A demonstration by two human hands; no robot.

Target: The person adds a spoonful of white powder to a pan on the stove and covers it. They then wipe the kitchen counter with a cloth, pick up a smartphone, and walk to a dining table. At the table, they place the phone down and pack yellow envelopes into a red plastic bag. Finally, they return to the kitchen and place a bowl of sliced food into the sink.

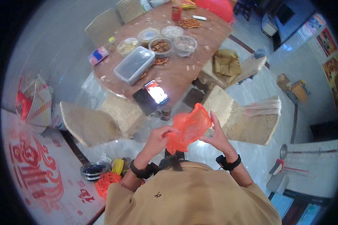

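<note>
A thin red plastic bag (190,126) hangs spread between my two hands in front of my body. My left hand (159,136) pinches its left side between thumb and fingers. At the bag's right edge is my right hand (218,136), fingers raised along it and thumb held apart below; how firmly it grips is hard to see. Beyond the bag, a lit phone (156,92) rests near the close end of the dining table (174,76). A clear rectangular container (135,64) with a lid sits farther up the table.
Several round plastic tubs, one with brown food (160,46), stand mid-table. Covered chairs flank it, including a left chair (93,122) and a right chair (250,121). A red net bag (108,182) and other bags lie low at my left. A dustpan (278,182) is at right.
</note>
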